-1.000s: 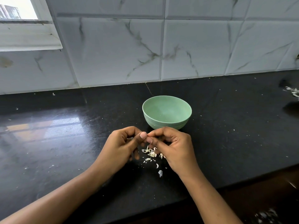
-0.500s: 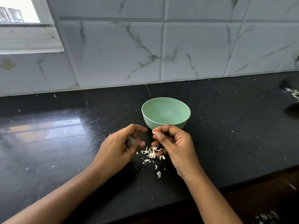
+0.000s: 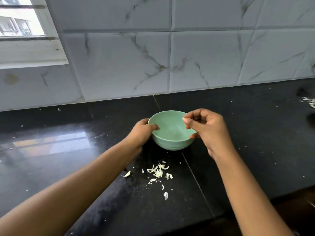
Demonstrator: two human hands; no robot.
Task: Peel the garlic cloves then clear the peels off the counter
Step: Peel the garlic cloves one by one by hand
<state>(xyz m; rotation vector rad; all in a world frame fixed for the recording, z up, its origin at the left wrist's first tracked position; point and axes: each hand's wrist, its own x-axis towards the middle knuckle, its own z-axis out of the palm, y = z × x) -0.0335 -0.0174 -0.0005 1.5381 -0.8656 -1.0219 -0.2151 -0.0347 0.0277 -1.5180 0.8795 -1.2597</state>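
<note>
A light green bowl point(image 3: 172, 143) stands on the black counter point(image 3: 255, 150). My left hand point(image 3: 141, 133) grips its left rim, thumb inside the bowl. My right hand point(image 3: 206, 128) hovers over the bowl's right rim with fingers curled and pinched; a small pale bit shows at the fingertips, too small to identify. The bowl's visible inside looks bare. A scatter of whitish garlic peels point(image 3: 158, 172) lies on the counter just in front of the bowl, between my forearms. No whole clove is visible.
More peels point(image 3: 309, 101) lie at the far right edge of the counter. A marbled tile wall point(image 3: 187, 62) rises behind the bowl, with a window point(image 3: 18, 23) at upper left. The counter's front edge runs along the lower right.
Both hands left the spot above the peels and moved forward to the bowl. The left hand took hold of the rim; the right rose over the bowl. The peels lie uncovered.
</note>
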